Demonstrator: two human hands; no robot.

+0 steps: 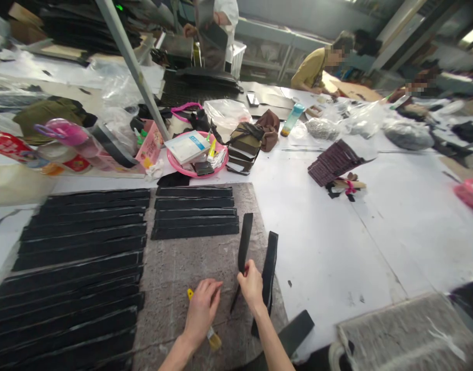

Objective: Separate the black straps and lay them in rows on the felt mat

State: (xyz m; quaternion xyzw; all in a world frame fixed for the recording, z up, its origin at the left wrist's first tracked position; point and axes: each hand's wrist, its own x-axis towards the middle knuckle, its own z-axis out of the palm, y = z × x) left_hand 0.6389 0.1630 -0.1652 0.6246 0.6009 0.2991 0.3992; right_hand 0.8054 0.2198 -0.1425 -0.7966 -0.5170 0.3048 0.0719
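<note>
My right hand (251,286) pinches a narrow black strip (245,239), which stands up from the fingers, its lower end trailing toward the board. Left of it, my left hand (202,309) is curled over a paintbrush (214,341); the yellow handle tip and pale bristles show on either side, while the grip itself is hidden under the palm. Another black strip (270,270) lies just right of my right hand. Both hands are above a grey-brown board (174,268). Rows of black strips (81,247) cover its left part, with shorter strips (195,219) at its top.
Behind the board stand a pink basket (174,162) of small items and a pink box (153,141). A slanted metal post (131,67) rises there. A dark purple bundle (332,162) lies on the white table (317,247). Two people work across the table, with another person farther right.
</note>
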